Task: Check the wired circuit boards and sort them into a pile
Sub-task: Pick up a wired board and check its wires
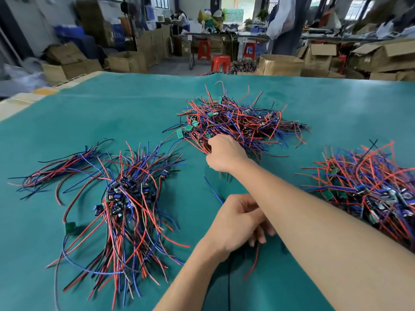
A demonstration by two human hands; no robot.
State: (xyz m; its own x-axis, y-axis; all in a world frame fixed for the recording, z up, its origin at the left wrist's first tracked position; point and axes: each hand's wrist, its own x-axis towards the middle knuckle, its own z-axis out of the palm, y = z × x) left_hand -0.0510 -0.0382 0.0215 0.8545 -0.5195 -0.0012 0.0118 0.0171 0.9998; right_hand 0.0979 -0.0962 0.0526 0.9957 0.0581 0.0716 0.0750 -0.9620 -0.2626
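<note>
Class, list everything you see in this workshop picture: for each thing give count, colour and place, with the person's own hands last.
wired circuit board piles: three; red, blue and black wires, green boards; far centre, near left, right edge
table mat: one, teal, covering the table
stools: several, red, behind the table
cardboard boxes: many, brown, on the floor behind
right hand: one, gripping wires at the far pile's near edge
left hand: one, fingers curled under the right forearm, wires trailing beneath; hold unclear

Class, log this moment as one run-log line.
right hand: grips wires at far pile | left hand: holds wires | left pile: untouched
</note>
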